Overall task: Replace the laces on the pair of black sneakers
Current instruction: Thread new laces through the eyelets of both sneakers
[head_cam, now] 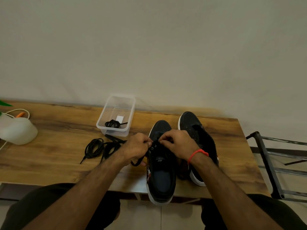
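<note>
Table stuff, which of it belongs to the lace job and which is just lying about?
Job: near sneaker, far sneaker, lace in hands, loose laces, coiled lace in clear tub.
Lying about: white jug, metal rack.

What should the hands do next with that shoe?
Probably pull the lace through the front eyelets of the near sneaker. Both the left hand and the right hand pinch at them, and the eyelets behind look empty.

Dim, warm light — edges bowed, soft.
</note>
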Action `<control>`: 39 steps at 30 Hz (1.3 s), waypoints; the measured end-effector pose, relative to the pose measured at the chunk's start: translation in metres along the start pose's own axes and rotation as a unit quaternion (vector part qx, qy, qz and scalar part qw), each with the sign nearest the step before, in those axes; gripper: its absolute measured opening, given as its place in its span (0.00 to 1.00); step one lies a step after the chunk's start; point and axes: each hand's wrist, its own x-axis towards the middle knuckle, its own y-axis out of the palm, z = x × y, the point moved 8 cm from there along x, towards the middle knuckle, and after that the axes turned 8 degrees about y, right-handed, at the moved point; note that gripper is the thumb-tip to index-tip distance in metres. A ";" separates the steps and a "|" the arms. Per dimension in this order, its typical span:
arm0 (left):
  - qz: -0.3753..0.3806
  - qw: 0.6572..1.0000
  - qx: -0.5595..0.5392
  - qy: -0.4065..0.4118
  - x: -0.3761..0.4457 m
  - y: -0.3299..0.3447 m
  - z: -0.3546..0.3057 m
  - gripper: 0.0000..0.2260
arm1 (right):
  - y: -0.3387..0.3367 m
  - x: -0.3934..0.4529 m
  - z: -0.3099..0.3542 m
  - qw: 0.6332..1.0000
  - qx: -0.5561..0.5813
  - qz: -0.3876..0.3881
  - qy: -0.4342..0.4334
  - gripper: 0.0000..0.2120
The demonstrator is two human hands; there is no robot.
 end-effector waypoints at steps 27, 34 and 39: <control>-0.007 1.000 -0.023 0.012 -0.001 0.002 0.001 0.05 | 0.012 -0.003 0.009 1.000 -0.016 0.018 -0.018 0.16; -0.127 0.991 -0.044 0.017 -0.003 -0.044 -0.004 0.08 | 0.010 -0.005 0.009 0.998 -0.066 0.008 -0.008 0.14; -0.289 0.923 -0.249 0.056 -0.008 -0.095 -0.003 0.08 | 0.010 -0.003 0.006 0.998 -0.062 0.008 0.001 0.12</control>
